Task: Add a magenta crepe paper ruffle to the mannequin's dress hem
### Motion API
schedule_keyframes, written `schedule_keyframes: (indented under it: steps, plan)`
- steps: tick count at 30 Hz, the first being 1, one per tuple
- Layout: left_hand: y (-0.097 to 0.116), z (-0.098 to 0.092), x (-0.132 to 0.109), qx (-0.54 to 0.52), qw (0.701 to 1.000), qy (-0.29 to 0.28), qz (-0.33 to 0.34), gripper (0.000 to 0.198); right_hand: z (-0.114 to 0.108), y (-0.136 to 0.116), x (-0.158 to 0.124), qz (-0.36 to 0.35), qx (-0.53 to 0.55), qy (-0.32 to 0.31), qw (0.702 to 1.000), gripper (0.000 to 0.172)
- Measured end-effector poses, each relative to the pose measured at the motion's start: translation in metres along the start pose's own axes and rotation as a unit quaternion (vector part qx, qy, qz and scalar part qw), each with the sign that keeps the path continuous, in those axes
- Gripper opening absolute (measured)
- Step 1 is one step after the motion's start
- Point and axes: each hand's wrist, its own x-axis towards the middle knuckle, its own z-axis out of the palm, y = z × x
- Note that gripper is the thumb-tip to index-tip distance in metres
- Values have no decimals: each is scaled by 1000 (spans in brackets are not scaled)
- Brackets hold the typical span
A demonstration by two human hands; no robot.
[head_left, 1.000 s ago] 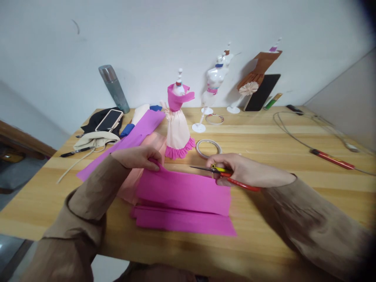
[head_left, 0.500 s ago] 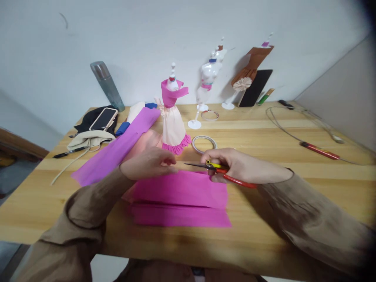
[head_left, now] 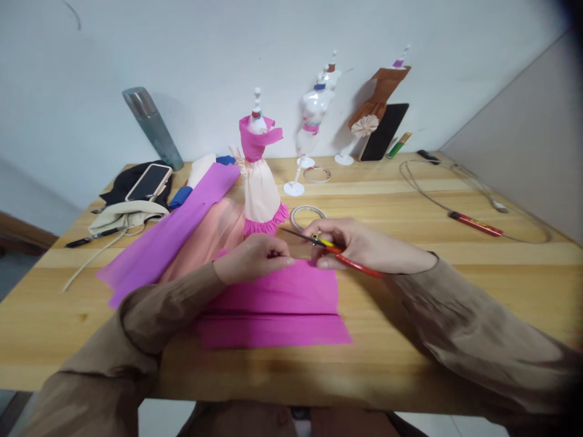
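Note:
A folded sheet of bright pink crepe paper (head_left: 277,303) lies on the wooden table (head_left: 410,340) in front of me. My left hand (head_left: 255,258) is closed in a pinch on the paper's far edge. Just to its right, my right hand (head_left: 350,243) grips scissors (head_left: 328,247) with red and yellow handles, blades pointing left and away over the far edge. Behind my hands stands a small mannequin (head_left: 257,176) in a cream and pink paper dress.
Long lilac (head_left: 168,233) and peach (head_left: 209,233) paper sheets lie at left. Tape rolls (head_left: 307,212), two more mannequins (head_left: 310,127), a dark tablet (head_left: 382,130), a flask (head_left: 150,127), a phone (head_left: 148,182) on dark cloth, a pen (head_left: 86,240), and cables (head_left: 473,224) at right.
My left hand slid right along the pink paper's far edge until it nearly meets the right hand. The scissors tilted away. The camera view drifted, shifting everything leftward.

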Motion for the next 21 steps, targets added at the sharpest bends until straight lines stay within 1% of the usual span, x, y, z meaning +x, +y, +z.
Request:
schedule_keyframes:
  steps: [3,5,7,9,10,12,14,18,21]
  plan:
    - [-1,-1,-2,24,1000,0,0,27,-15,1,-9,-31,17,48,998,42]
    - [-1,-1,-2,29,1000,-4,2,27,-26,5,-18,-28,0,87,996,46]
    - [-2,-1,-1,29,1000,-5,0,25,-34,10,-30,-10,-46,104,993,50]
    - [-3,-1,1,27,1000,-5,-6,25,-37,17,-45,-8,-132,106,986,52]
    - [-4,-1,2,29,1000,-6,-8,26,-37,19,-54,-22,-192,102,976,54]
    - [-5,-2,3,39,999,-10,-11,27,-33,23,-70,-50,-304,99,946,62]
    - [-3,-4,4,46,999,-13,-16,28,-26,26,-82,-61,-381,105,917,62]
    - [5,-9,4,37,998,-12,-43,27,-12,33,-91,-79,-500,137,852,60]
    - [10,-11,3,29,998,-22,-52,26,-6,39,-90,-89,-552,172,811,64]
